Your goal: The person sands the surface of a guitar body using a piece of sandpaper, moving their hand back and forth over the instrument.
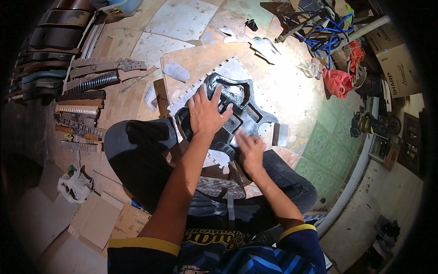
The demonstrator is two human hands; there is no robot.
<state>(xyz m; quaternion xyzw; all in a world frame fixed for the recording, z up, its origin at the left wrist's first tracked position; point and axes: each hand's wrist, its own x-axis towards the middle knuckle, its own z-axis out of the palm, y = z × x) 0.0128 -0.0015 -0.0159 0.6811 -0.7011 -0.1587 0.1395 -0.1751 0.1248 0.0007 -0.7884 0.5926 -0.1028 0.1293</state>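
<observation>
Black guitar body point(242, 119) (1) under 2 hands point(206, 115) point(250, 147)

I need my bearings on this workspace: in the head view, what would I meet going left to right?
Crumpled whitish bag, grey scrap, left hand resting on the black guitar body, right hand, dark block, red cloth, upper-right cardboard boxes.

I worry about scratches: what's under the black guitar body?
A pale mat with jigsaw edges shows around the black guitar body; the area directly beneath is covered.
</observation>
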